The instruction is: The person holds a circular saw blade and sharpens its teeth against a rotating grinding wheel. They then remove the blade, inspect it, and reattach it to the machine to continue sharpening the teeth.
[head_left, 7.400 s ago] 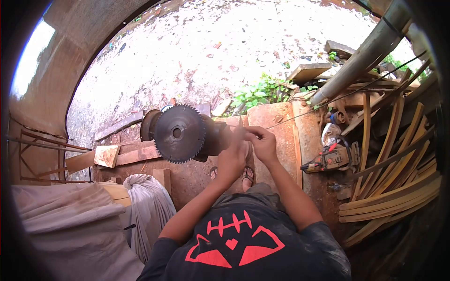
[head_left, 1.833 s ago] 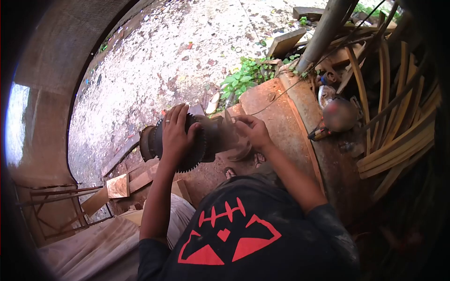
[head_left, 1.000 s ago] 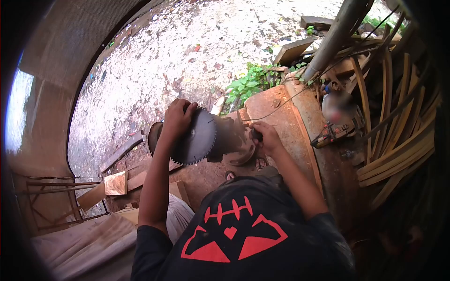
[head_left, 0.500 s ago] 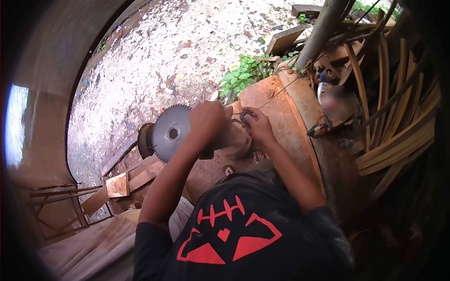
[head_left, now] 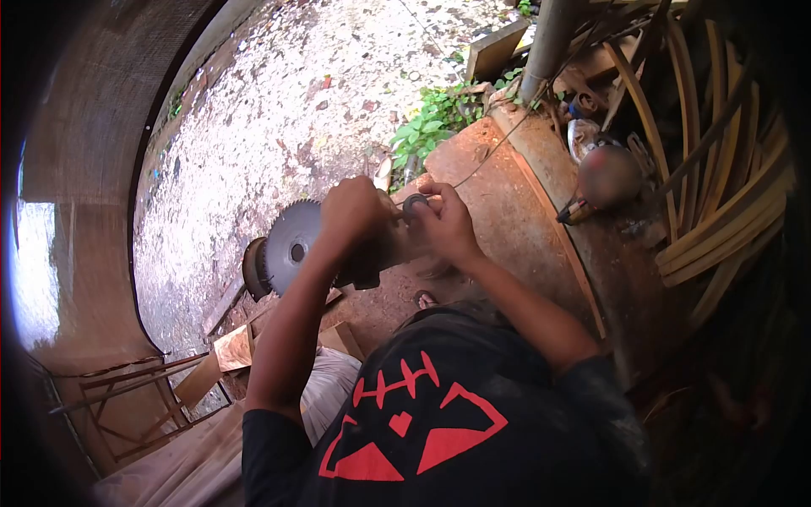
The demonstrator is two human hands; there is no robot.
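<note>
A round toothed saw blade [head_left: 285,241] faces up at me, its right edge behind my left hand. My left hand [head_left: 356,211] is closed over the dark, dusty body of a circular saw [head_left: 372,264] beside that blade; the fingers' undersides are hidden. Just to the right, my right hand [head_left: 443,224] pinches a small dark ring [head_left: 416,203] between thumb and fingers, close to the saw's far end. A thin cord [head_left: 481,169] runs up and right from near this hand.
Wood offcuts [head_left: 233,348] lie at lower left near a pale cloth [head_left: 338,384]. Curved wooden strips [head_left: 718,237] are stacked at right, behind a post [head_left: 549,51]. A person [head_left: 608,173] is at the right. Green plants [head_left: 435,122] grow beside the concrete ledge [head_left: 481,152].
Both hands, the saw and the ring have shifted left in view, as the camera has turned somewhat. My left hand stays on the saw and the ring stays in my right fingers.
</note>
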